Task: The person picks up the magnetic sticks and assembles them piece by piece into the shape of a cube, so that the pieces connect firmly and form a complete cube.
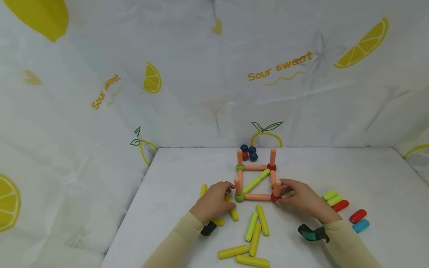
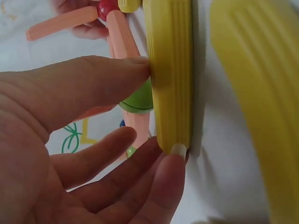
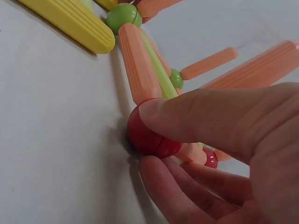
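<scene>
A square frame of orange sticks [image 1: 257, 197] lies on the table, an upright orange stick [image 1: 273, 156] at each corner. Green balls [image 1: 240, 197] join its left corners, red balls the right ones. Yellow-green sticks [image 1: 256, 181] run diagonally across it. My right hand [image 1: 301, 197] pinches the near right red ball [image 3: 145, 133] between thumb and fingers. Beside the near left corner is my left hand [image 1: 214, 201], its fingers spread loosely around a yellow stick [image 2: 170, 74]. The left thumb tip meets that stick's side, and other fingertips are at its end.
Several yellow sticks [image 1: 255, 238] lie nearer me, below the frame. Dark blue balls [image 1: 253, 156] and a red one [image 1: 245, 156] sit behind it. To the right are short yellow-green, red [image 1: 358, 216] and blue sticks [image 1: 361, 226]. A lemon-print cloth [image 1: 201, 74] hangs behind the table.
</scene>
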Demonstrator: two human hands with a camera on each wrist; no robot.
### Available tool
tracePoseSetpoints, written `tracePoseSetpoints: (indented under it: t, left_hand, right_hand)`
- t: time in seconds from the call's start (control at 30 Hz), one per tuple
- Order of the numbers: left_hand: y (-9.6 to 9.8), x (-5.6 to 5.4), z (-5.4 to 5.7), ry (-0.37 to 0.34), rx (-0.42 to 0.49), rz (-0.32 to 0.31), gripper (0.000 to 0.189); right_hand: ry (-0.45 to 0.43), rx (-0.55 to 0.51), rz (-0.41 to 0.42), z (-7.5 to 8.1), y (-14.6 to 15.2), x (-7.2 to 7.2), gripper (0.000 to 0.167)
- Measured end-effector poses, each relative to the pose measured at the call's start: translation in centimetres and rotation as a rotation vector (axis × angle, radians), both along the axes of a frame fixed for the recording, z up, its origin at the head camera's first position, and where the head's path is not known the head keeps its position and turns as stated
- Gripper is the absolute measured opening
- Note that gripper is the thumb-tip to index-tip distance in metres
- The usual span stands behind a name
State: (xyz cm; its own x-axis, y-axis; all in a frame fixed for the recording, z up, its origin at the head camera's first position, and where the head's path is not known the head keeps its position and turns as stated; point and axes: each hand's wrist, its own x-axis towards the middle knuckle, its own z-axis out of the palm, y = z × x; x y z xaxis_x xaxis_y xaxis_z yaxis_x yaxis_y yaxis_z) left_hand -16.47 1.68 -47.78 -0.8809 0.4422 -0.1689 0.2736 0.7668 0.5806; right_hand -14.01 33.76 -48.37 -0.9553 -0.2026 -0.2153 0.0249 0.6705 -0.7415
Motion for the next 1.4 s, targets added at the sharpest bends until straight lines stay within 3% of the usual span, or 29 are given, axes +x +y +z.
tracePoseSetpoints:
  t: [0.2,0.3,0.43,0.57,0.73,0.9,1.0,1.17,1.3,1.4]
  left_hand:
    - [-2.5,1.1,0.1,-0.031,-0.032,0.032,0.053]
    - [-3.8,1.6,0.9,-0.038,-0.012,0.038,0.053]
    - [-5.8,1.5,2.0,0.003,0.046,0.056,0.05]
    - [-7.4,0.6,2.6,0.051,0.065,0.085,0.04]
    - [-8.7,-1.0,2.1,0.085,-0.002,0.15,0.029]
    - [-9.3,-2.0,1.0,0.029,-0.054,0.246,0.03]
    - [-9.4,-2.4,0.4,-0.014,-0.067,0.288,0.034]
    - [-9.5,-2.5,0.3,-0.067,-0.068,0.334,0.035]
    - [-9.1,-2.5,0.6,-0.076,-0.069,0.342,0.031]
    - [-8.5,-2.6,0.7,-0.061,-0.064,0.332,0.028]
  right_hand:
    - [0.004,-0.015,0.035,0.0,-1.5,-0.6,0.07]
    - [0.011,-0.017,0.049,0.0,-2.5,-0.9,0.068]
    - [0.025,-0.017,0.069,0.1,-4.1,-1.4,0.066]
    - [0.029,-0.018,0.074,0.1,-5.1,-1.8,0.064]
    - [0.012,-0.017,0.071,0.2,-6.2,-2.1,0.063]
    - [-0.009,-0.014,0.1,0.5,-6.9,-2.4,0.062]
    - [-0.022,-0.015,0.137,0.8,-6.2,-2.9,0.051]
    - [0.074,0.049,0.131,2.1,-4.6,-5.9,0.036]
    - [0.205,0.106,0.092,2.3,-4.2,-9.6,0.036]
    - [0.211,0.133,0.087,2.0,-4.0,-11.7,0.04]
